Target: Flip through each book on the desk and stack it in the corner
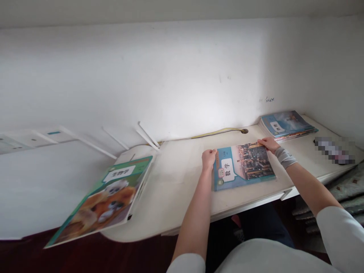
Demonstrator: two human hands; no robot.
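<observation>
A blue mathematics textbook (243,167) with a city photograph on its cover lies turned sideways, on or just above the white desk. My left hand (209,158) is closed on its upper left corner. At the upper right corner, my right hand (269,145) pinches the edge, thumb and fingers together; a grey band wraps that wrist. Further left, a green biology textbook (105,204) with pandas on the cover juts past the desk's rounded end. What supports it is partly hidden.
A stack of textbooks (287,123) stands at the back right, beside a pixelated item (334,151). A yellow cable (216,132) runs along the wall to a round hole (244,131). White upright bars (148,134) rise at left. The desk's front edge (253,203) is close to my body.
</observation>
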